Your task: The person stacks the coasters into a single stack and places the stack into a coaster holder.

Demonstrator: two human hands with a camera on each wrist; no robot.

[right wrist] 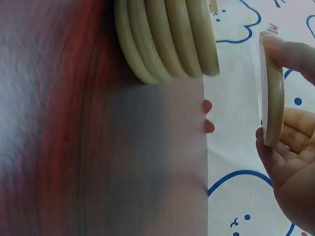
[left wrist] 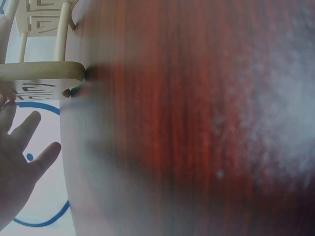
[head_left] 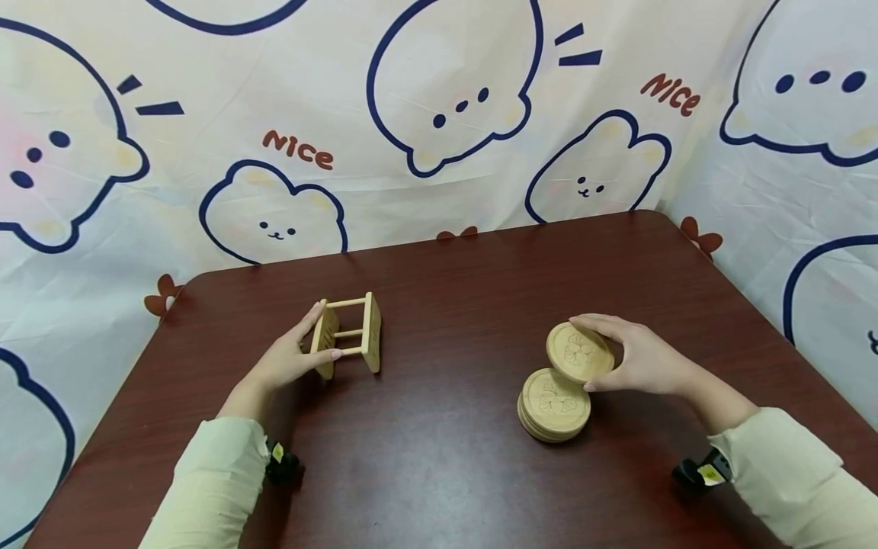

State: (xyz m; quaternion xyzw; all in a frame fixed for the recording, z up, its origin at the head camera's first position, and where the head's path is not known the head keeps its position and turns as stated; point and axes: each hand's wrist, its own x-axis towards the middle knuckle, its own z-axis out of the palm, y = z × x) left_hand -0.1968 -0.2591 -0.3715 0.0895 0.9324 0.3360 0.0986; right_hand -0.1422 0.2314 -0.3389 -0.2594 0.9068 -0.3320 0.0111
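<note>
From my end, the left hand (head_left: 284, 358) grips the nearer panel of a pale wooden two-panel rack (head_left: 371, 335) with dowel rails. My right hand (head_left: 641, 358), half-curled, pinches a round, engraved pale wooden disc (head_left: 579, 351) by its edge. Stack of matching discs (head_left: 554, 404) sits just left of it, maybe five; wrist view's cropped. So I'd say early days: one lifted, none racked.

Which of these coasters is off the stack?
The coaster pinched in the right hand: it is held in the air, while the others lie stacked on the table.
</note>
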